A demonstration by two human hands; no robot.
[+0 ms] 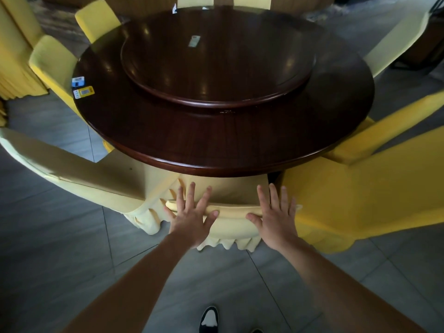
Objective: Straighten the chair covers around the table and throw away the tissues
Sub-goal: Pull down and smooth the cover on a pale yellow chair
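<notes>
My left hand [192, 216]: lying flat, fingers spread, gripping nothing, on the top edge of the pale yellow chair cover [230, 210] | My right hand [274, 218]: doing likewise beside it | Cover: sitting at 6 o'clock of the round table [216, 140] | Packets [81, 88]: lying at the table's 9 o'clock rim

1. A single view, from a wide-angle camera on the person's head, looking forward and steeply down
2. It stands close over the near chair cover [230, 219], with the forearms reaching in from the bottom edge and a shoe [209, 318] straight below
3. The round table [216, 150] fills the middle; the far chairs curve along the top edge
4. No second view shares the scene
</notes>
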